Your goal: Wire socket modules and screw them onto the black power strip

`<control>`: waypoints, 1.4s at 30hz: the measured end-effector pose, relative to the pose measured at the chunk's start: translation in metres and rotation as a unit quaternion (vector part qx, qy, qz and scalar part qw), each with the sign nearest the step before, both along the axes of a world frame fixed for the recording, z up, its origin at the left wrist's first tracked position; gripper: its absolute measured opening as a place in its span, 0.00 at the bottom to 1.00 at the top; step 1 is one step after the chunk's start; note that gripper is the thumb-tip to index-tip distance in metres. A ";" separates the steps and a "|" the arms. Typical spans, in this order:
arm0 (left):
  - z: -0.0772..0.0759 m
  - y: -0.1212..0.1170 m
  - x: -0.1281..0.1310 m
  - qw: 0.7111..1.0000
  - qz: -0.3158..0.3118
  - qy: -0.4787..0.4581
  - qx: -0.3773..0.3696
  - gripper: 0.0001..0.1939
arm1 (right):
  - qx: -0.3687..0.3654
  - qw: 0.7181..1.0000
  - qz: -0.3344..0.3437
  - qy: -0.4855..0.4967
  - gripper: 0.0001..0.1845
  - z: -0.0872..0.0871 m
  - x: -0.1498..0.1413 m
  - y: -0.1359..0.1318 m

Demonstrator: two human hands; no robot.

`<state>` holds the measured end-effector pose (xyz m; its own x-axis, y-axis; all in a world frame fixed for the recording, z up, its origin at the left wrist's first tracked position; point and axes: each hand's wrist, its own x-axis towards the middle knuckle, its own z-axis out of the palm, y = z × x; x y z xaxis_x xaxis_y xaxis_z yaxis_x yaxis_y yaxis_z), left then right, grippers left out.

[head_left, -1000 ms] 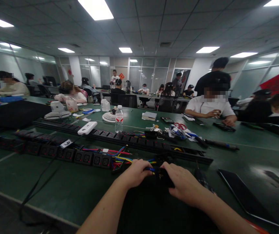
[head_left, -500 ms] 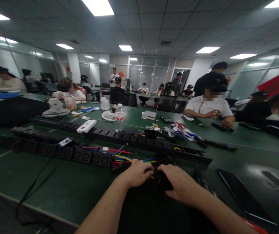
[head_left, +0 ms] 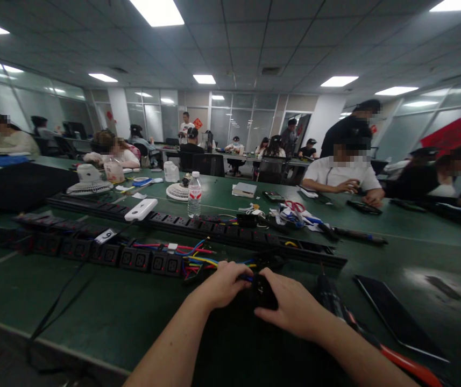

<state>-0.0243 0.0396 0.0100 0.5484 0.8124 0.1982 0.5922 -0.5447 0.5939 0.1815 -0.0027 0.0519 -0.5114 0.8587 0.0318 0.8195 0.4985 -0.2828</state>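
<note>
My left hand [head_left: 226, 283] pinches a thin blue wire [head_left: 246, 278] between thumb and fingers. My right hand [head_left: 290, 305] is curled around a small black component [head_left: 266, 293], whose kind I cannot make out. The two hands almost meet over the green table, the wire's tip close to the black component. Just left of them lies a black socket strip [head_left: 133, 259], with red, blue and yellow wires [head_left: 198, 262] coming out of its right end. A screwdriver [head_left: 329, 295] rests beside my right wrist.
Behind the hands runs a longer black power strip [head_left: 226, 232], with a white device [head_left: 141, 209] on it. A water bottle [head_left: 194, 196] stands beyond. A dark phone-like slab [head_left: 399, 317] and a red-handled tool [head_left: 408, 365] lie at right. A co-worker [head_left: 343, 177] sits opposite.
A blue wire now shows between the left fingers. The right hand and the black component have turned slightly toward it. The whole view has shifted a little.
</note>
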 end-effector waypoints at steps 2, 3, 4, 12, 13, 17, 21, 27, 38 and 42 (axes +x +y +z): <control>0.000 0.000 0.001 1.000 0.002 0.002 0.003 0.11 | 0.000 1.000 -0.007 0.008 0.26 -0.001 -0.002 0.001; 0.000 0.000 0.001 1.000 0.000 0.002 0.003 0.11 | 0.000 1.000 -0.010 0.011 0.25 -0.001 -0.003 0.002; 0.000 0.000 0.002 1.000 -0.001 0.000 0.006 0.11 | -0.001 1.000 -0.012 0.013 0.24 0.000 -0.004 0.002; -0.003 -0.004 0.004 0.999 0.031 -0.005 0.035 0.08 | -0.012 1.000 -0.017 0.006 0.16 0.006 -0.004 0.000; -0.003 -0.004 0.004 0.999 0.033 -0.003 0.037 0.08 | -0.012 1.000 -0.019 0.005 0.15 0.006 -0.004 0.000; 0.000 -0.005 0.004 0.999 0.035 0.003 0.035 0.08 | -0.013 1.000 -0.027 0.003 0.16 0.006 -0.005 0.004; 0.001 -0.005 0.005 0.998 0.048 -0.013 0.031 0.08 | -0.011 0.999 -0.032 0.009 0.22 0.002 -0.003 0.007; -0.006 -0.001 0.006 0.999 0.041 -0.007 0.030 0.09 | -0.007 0.999 0.006 0.042 0.18 0.005 0.005 0.007; -0.007 0.002 0.007 0.999 0.020 0.018 0.044 0.07 | 0.091 0.994 0.067 -0.007 0.13 0.008 0.008 0.003; -0.007 0.003 0.008 0.999 0.030 0.031 0.032 0.09 | 0.114 0.988 0.093 -0.048 0.14 0.004 0.006 0.003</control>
<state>-0.0164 0.0427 0.0029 0.5117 0.8311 0.2179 0.6594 -0.5424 0.5206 0.1873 0.0004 0.0557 -0.6701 0.7254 0.1575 0.7250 0.6851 -0.0711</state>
